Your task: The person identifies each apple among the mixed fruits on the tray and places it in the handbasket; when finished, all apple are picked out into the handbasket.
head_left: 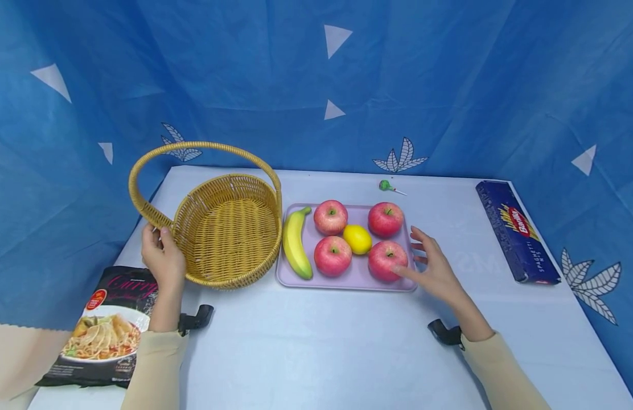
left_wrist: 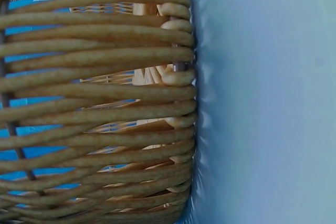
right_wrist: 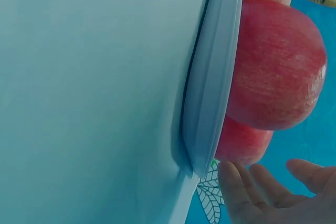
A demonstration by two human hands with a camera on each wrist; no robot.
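A wicker basket point(head_left: 237, 228) with a tall arched handle stands on the table's left half, its inside bare. My left hand point(head_left: 164, 256) grips it at the left, where the handle meets the rim; in the left wrist view the woven wall point(left_wrist: 94, 93) hides that hand. A lilac tray point(head_left: 347, 285) right of the basket carries a banana point(head_left: 297, 242), a lemon point(head_left: 357, 239) and several red apples point(head_left: 333, 256). Over the tray's right edge, my right hand point(head_left: 434, 270) spreads its thumb and fingers beside the front right apple point(head_left: 386, 261). Nothing is in its grasp.
Behind the tray lies a green lollipop point(head_left: 385, 185). A blue spaghetti box point(head_left: 518, 233) rests along the table's right edge. At the front left, a black noodle packet point(head_left: 106, 330) lies partly under my left forearm. Blue patterned cloth point(head_left: 296, 74) surrounds the table.
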